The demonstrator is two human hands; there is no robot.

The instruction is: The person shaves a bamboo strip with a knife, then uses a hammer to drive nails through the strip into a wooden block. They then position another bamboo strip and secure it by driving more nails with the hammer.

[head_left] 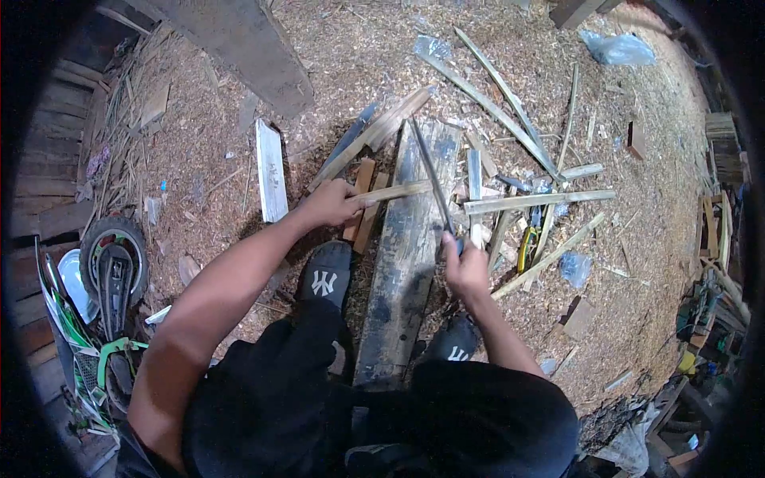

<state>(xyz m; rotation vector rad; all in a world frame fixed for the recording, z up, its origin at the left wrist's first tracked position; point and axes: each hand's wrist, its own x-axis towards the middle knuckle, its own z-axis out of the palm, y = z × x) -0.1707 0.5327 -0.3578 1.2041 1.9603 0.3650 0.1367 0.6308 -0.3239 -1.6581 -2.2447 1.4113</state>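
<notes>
My left hand (328, 204) is closed around one end of a short wooden strip (394, 191). The strip's other end lies over a long, worn plank (398, 271) that runs between my feet. In my right hand (468, 271) is the handle of a long knife (431, 171), its narrow dark blade pointing away from me. The blade crosses the strip's far end in this view, above the plank. Two short brown wood blocks (360, 195) lie beside the plank, just past my left hand.
Several thin wood strips (510, 119) and yellow-handled pliers (527, 243) lie to the right among wood shavings. A pale board (271, 171) is on the left. A thick post (247, 56) stands ahead. A small green bike (107, 342) is at far left, scrap wood (713, 239) at far right.
</notes>
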